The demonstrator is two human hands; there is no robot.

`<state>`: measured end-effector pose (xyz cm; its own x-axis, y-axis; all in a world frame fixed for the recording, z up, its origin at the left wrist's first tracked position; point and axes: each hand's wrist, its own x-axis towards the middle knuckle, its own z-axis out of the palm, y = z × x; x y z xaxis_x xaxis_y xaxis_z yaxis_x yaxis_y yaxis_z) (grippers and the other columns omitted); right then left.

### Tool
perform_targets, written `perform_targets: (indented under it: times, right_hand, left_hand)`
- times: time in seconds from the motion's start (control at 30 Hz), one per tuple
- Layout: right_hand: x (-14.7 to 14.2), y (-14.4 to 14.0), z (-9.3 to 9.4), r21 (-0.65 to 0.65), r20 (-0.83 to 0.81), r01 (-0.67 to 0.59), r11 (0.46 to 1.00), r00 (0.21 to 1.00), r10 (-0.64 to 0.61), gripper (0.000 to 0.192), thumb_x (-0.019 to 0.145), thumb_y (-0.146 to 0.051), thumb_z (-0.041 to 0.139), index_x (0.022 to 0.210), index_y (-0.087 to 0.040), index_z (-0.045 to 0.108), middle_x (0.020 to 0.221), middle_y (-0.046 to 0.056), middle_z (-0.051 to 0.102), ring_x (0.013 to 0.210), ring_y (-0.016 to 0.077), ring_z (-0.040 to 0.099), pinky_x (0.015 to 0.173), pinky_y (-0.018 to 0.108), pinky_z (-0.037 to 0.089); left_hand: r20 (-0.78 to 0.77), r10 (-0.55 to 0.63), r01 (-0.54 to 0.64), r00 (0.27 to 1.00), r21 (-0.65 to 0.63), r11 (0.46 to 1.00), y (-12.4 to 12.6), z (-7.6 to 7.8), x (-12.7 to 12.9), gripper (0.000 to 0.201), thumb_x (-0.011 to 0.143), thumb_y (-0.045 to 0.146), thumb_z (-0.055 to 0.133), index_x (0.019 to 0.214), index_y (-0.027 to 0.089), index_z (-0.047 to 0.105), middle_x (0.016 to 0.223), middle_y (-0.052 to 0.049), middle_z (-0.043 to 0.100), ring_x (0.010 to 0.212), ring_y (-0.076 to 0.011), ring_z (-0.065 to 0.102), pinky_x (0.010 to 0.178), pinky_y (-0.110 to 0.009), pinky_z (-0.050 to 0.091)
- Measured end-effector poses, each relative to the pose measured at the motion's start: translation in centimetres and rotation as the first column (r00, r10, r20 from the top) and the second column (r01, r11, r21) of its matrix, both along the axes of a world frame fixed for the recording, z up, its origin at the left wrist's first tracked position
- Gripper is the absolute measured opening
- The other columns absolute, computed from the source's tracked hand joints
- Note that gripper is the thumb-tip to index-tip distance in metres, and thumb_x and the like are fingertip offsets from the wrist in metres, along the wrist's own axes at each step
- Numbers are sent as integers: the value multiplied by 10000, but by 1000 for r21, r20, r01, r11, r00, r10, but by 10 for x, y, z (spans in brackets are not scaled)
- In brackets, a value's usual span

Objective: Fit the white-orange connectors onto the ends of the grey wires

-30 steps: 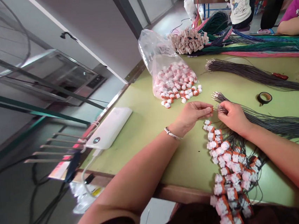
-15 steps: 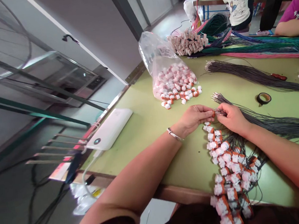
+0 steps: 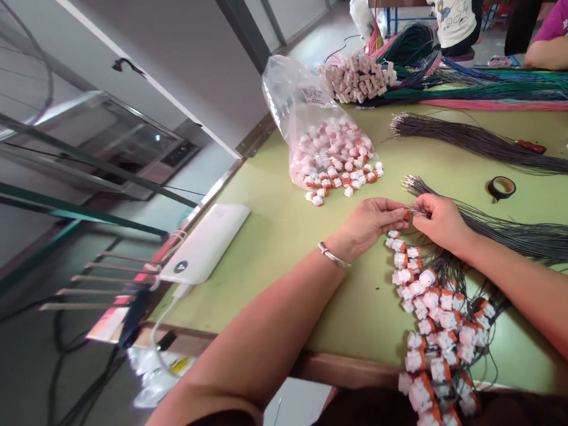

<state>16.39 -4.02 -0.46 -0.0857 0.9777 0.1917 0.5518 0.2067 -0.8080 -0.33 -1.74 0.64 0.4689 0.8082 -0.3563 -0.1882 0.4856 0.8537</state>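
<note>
My left hand pinches a small orange and white connector at its fingertips. My right hand meets it from the right, gripping the end of a thin dark wire from the bundle that runs off to the right. The two hands touch at the connector, just above the green table. Below them a string of wired connectors trails toward the table's near edge and over it.
A clear bag spills loose connectors at the back. A white power bank lies left. A tape roll, more wire bundles and a stack of terminals lie beyond. Other people sit at the far right.
My hands have closed the small gap between them, so the wire end now meets the connector. Little else has moved.
</note>
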Motion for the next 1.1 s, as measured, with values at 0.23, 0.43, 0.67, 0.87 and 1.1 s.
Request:
perform_targets:
  times: [0.23, 0.43, 0.67, 0.87, 1.1]
  right_hand:
    - [-1, 0, -1, 1, -60, 28, 1000, 998, -28, 65, 655, -237, 547, 679, -180, 563, 587, -19, 568, 541, 114, 468, 538, 243, 378]
    - [5, 2, 6, -113, -352, 114, 987, 924, -147, 256, 748, -405, 607, 814, -163, 658, 632, 0, 589, 566, 124, 501, 540, 252, 409]
    - [9, 2, 5, -186, -388, 61, 981, 912, -130, 275, 706, -403, 640, 797, -150, 693, 535, -29, 530, 485, 96, 420, 459, 242, 314]
    - [6, 2, 5, -213, -466, 26, 977, 876, -125, 195, 669, -281, 594, 836, -183, 579, 529, -32, 585, 423, 80, 380, 429, 225, 287]
    - [6, 1, 2, -152, -385, 28, 988, 919, -85, 147, 675, -316, 603, 645, -183, 550, 527, -46, 494, 490, 85, 368, 481, 232, 293]
  left_hand:
    - [-29, -23, 25, 999, 87, 996, 1, -4, 3, 127, 712, 143, 740, 775, 72, 655, 641, -31, 669, 571, -73, 614, 609, -201, 493]
    - [-463, -171, 353, 870, 342, 871, -6, 9, -2, 52, 694, 126, 674, 739, 134, 699, 593, -1, 650, 494, -68, 519, 485, -184, 387]
    - [-670, 64, 503, 740, 613, 609, -4, 23, -13, 126, 785, 255, 620, 738, 185, 713, 779, -56, 686, 708, -158, 591, 673, -257, 445]
    - [-716, 665, 307, 211, 695, 651, 34, 6, -43, 188, 794, 300, 613, 915, 162, 654, 926, -139, 654, 869, -283, 581, 737, -360, 417]
    - [-712, 640, 358, 289, 701, 617, 40, -2, -45, 116, 797, 224, 579, 866, 189, 666, 915, -91, 679, 891, -256, 606, 763, -335, 420]
